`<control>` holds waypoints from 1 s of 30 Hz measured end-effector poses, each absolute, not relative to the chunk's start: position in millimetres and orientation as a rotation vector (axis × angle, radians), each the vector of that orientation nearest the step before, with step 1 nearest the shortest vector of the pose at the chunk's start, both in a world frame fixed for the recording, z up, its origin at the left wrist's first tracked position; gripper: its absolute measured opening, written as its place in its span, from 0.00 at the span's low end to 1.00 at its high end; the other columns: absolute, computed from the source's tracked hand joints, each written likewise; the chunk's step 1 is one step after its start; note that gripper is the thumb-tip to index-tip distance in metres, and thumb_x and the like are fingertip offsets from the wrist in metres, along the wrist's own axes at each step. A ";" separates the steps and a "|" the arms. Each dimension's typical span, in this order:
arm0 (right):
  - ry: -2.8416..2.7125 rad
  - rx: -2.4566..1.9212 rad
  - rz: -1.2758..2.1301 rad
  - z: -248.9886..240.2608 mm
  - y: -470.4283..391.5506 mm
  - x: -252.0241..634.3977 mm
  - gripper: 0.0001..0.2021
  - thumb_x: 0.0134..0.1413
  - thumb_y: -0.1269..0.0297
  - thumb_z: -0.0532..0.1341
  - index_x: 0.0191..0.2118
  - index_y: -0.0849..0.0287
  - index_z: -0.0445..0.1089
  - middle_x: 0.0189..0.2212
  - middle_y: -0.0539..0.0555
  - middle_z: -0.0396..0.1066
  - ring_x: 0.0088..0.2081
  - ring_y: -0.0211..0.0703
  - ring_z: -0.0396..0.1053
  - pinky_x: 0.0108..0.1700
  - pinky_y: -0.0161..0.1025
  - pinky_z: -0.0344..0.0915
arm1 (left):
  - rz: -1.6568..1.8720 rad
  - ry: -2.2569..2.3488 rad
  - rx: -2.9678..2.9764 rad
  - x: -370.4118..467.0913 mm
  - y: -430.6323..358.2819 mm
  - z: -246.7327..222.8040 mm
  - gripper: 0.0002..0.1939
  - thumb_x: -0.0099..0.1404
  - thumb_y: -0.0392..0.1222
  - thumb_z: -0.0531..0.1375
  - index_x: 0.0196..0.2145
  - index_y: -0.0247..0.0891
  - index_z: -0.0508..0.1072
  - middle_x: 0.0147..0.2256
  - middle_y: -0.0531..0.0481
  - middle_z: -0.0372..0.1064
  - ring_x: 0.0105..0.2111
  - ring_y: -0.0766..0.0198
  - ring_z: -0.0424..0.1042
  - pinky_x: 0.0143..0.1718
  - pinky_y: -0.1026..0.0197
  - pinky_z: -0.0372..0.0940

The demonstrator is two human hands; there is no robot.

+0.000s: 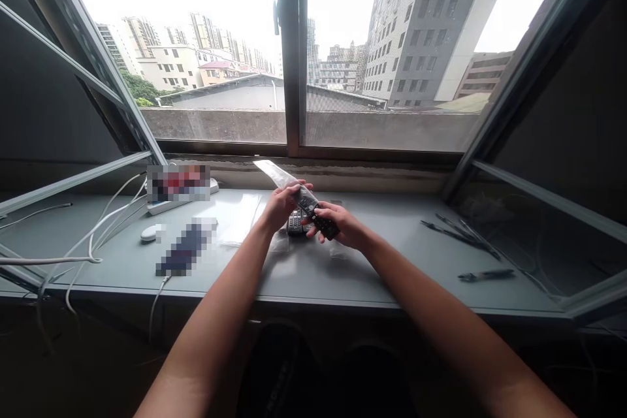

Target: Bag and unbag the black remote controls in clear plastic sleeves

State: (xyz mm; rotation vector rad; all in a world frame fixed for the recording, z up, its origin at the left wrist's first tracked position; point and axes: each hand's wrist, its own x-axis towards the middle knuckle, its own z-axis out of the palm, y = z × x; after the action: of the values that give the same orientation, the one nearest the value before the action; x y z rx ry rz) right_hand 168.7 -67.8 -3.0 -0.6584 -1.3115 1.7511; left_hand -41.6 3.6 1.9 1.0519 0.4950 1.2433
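Note:
A black remote control (327,225) is held above the table, its upper part inside a clear plastic sleeve (274,173) that sticks out to the upper left. My left hand (283,204) is closed on the sleeve around the remote's upper end. My right hand (340,222) grips the bare lower end of the remote, thumb on top. Beneath the hands, more black remotes (295,223) lie on the table, partly hidden. Clear plastic sleeves (241,219) lie flat just left of my left hand.
At the left are a power strip (169,204), white cables (105,219), a white mouse-like object (150,233) and a blurred-out dark item (182,251). Pliers (484,275) and dark tools (455,233) lie at the right. A window stands behind the table (392,281).

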 end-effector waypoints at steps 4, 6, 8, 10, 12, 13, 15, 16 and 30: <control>-1.367 -0.765 1.696 -4.5 -67.3 167.5 0.20 0.64 0.52 0.71 0.51 0.62 0.72 0.40 0.63 0.84 0.26 0.46 0.80 0.20 0.35 0.72 | 1.408 0.511 0.927 -43.2 9.2 2.5 0.19 0.66 0.39 0.71 0.53 0.33 0.79 0.52 0.36 0.83 0.46 0.55 0.83 0.44 0.59 0.76; -1.385 -0.810 1.619 -6.7 -66.2 167.0 0.21 0.63 0.46 0.72 0.43 0.61 0.71 0.32 0.57 0.81 0.17 0.37 0.70 0.14 0.32 0.60 | 1.457 0.516 0.881 -44.8 11.7 2.2 0.20 0.65 0.38 0.71 0.54 0.34 0.77 0.52 0.37 0.83 0.47 0.54 0.83 0.45 0.59 0.76; -1.376 -0.813 1.556 -9.6 -64.8 166.3 0.24 0.62 0.42 0.72 0.39 0.59 0.69 0.28 0.52 0.78 0.14 0.31 0.63 0.13 0.30 0.51 | 1.455 0.525 0.859 -45.6 12.6 2.2 0.21 0.65 0.38 0.72 0.54 0.35 0.76 0.52 0.36 0.83 0.48 0.54 0.83 0.45 0.59 0.77; -1.364 -0.803 1.538 -11.8 -63.7 165.3 0.25 0.61 0.39 0.72 0.40 0.58 0.68 0.28 0.50 0.76 0.15 0.30 0.61 0.13 0.30 0.49 | 1.414 0.528 0.865 -44.9 11.3 2.6 0.22 0.65 0.38 0.73 0.54 0.35 0.76 0.52 0.36 0.82 0.50 0.52 0.83 0.46 0.58 0.77; -1.354 -0.785 1.555 -12.8 -63.2 164.5 0.26 0.61 0.38 0.71 0.43 0.58 0.68 0.29 0.50 0.76 0.15 0.31 0.61 0.14 0.30 0.49 | 1.356 0.516 0.891 -43.1 8.1 3.2 0.22 0.64 0.39 0.74 0.54 0.35 0.77 0.52 0.36 0.82 0.51 0.52 0.83 0.48 0.57 0.77; -1.349 -0.768 1.565 -12.7 -63.2 164.1 0.26 0.62 0.38 0.70 0.45 0.58 0.68 0.30 0.51 0.77 0.16 0.31 0.62 0.14 0.30 0.49 | 1.326 0.501 0.910 -42.2 6.1 3.5 0.23 0.64 0.40 0.75 0.54 0.35 0.77 0.53 0.35 0.82 0.52 0.51 0.83 0.49 0.56 0.77; -1.341 -0.718 1.579 -11.8 -63.6 163.6 0.27 0.65 0.40 0.69 0.53 0.58 0.69 0.31 0.51 0.77 0.17 0.32 0.63 0.15 0.30 0.50 | 1.263 0.462 0.951 -40.7 2.0 4.2 0.23 0.64 0.40 0.75 0.55 0.34 0.78 0.53 0.34 0.82 0.53 0.51 0.82 0.52 0.55 0.76; -1.338 -0.696 1.582 -11.2 -64.0 163.5 0.28 0.66 0.41 0.68 0.59 0.57 0.67 0.31 0.51 0.77 0.17 0.33 0.63 0.15 0.30 0.50 | 1.229 0.445 0.971 -40.3 0.3 4.4 0.24 0.64 0.39 0.75 0.55 0.34 0.78 0.54 0.33 0.81 0.54 0.50 0.82 0.54 0.54 0.75; -1.352 -0.713 1.502 -10.8 -64.5 163.5 0.25 0.66 0.39 0.68 0.50 0.56 0.66 0.32 0.50 0.77 0.19 0.33 0.64 0.17 0.30 0.52 | 1.318 0.594 0.835 -41.4 8.8 1.3 0.17 0.58 0.41 0.79 0.40 0.35 0.80 0.38 0.46 0.81 0.35 0.63 0.79 0.40 0.61 0.75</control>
State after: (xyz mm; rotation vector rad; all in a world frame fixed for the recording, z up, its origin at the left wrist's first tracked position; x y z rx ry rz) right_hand 163.5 -64.5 -10.8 -0.7128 -1.3518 1.5022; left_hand -41.4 8.8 1.3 0.8351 0.5939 1.3182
